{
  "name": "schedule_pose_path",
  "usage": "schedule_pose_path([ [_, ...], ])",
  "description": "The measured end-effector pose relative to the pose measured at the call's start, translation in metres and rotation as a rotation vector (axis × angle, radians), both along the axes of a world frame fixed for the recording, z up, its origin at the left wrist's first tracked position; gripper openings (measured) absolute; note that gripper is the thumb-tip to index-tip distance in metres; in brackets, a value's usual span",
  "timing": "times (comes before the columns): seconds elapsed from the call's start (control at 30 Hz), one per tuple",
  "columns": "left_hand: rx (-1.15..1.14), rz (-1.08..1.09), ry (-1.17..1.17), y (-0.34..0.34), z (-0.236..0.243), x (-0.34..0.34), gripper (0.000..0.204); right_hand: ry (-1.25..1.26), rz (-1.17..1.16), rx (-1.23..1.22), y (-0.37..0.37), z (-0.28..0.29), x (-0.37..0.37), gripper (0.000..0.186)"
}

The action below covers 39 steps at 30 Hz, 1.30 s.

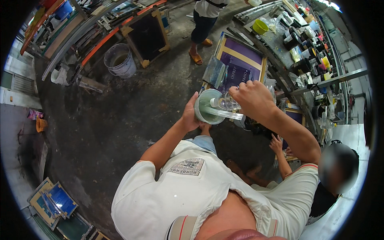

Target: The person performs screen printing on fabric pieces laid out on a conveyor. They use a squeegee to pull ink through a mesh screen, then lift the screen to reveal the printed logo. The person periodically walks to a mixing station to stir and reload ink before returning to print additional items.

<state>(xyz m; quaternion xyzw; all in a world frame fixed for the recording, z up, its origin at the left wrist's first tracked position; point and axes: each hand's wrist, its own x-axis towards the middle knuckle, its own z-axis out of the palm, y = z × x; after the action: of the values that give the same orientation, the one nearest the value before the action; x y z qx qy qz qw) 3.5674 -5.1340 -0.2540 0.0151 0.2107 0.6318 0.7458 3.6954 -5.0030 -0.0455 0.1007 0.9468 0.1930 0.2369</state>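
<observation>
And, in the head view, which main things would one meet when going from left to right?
Blue framed panels, whitish bucket, left hand, pale green cup, right hand, black jar.

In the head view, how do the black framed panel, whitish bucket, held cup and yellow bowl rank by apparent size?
1. Black framed panel
2. Whitish bucket and held cup: too alike to rank; the cup is nearer
3. Yellow bowl

white light [333, 5] flared at upper right; the dark grey concrete floor [100, 140] lay dim; edges bowed near the blackened rim; a co-worker's head [339, 169] was blurred.
</observation>
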Motion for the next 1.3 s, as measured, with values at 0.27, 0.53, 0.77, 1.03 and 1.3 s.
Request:
schedule_pose_path([
  [0.27, -0.039, -0.015, -0.044, 0.008, 0.005, -0.001, 0.07, 0.025, -0.025, -0.015, 0.008, 0.0, -0.001, 0.034],
  [0.53, 0.021, -0.051, -0.002, 0.022, -0.005, -0.005, 0.07, 0.064, -0.06, -0.052, 0.023, -0.001, 0.002, 0.04],
  [0.77, 0.18, -0.027, -0.207, 0.052, 0.007, -0.017, 0.069, 0.227, -0.259, -0.369, 0.07, 0.0, 0.035, 0.056],
  [1.03, 0.263, -0.183, -0.241, 0.145, 0.003, -0.01, 0.067, 0.806, -0.332, -0.861, 0.154, -0.07, 0.112, 0.07],
  [1.3, 0.067, -0.218, -0.107, 0.25, 0.008, 0.008, 0.072, 1.435, -0.548, -0.858, 0.315, -0.138, 0.152, 0.063],
])
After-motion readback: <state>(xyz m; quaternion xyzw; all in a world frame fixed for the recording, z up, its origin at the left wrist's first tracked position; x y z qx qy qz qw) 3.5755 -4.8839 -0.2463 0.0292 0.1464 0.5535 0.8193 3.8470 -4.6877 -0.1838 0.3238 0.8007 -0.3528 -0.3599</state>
